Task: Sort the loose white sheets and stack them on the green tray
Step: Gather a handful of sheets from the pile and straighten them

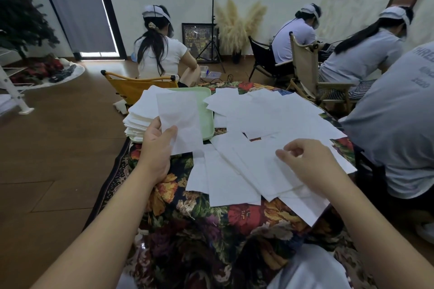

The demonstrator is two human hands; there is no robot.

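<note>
1. Over the green tray [206,110], head view: left hand [156,148] pinches one held sheet [180,122], thumb on top, raised above the stack [141,116].
2. Right hand [305,162], fingers curled, picks at a loose sheet [265,166] on the floral surface [187,218]; whether it has a hold, cannot tell.
3. Progress: thick stack done, many loose sheets [281,112] left, roughly midway.

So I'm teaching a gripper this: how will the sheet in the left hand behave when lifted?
Probably floppy: the sheet is thin enough to look translucent, held up by the left hand. Likely very light, pinched at one edge only. It may slide on neighbouring loose sheets.
</note>
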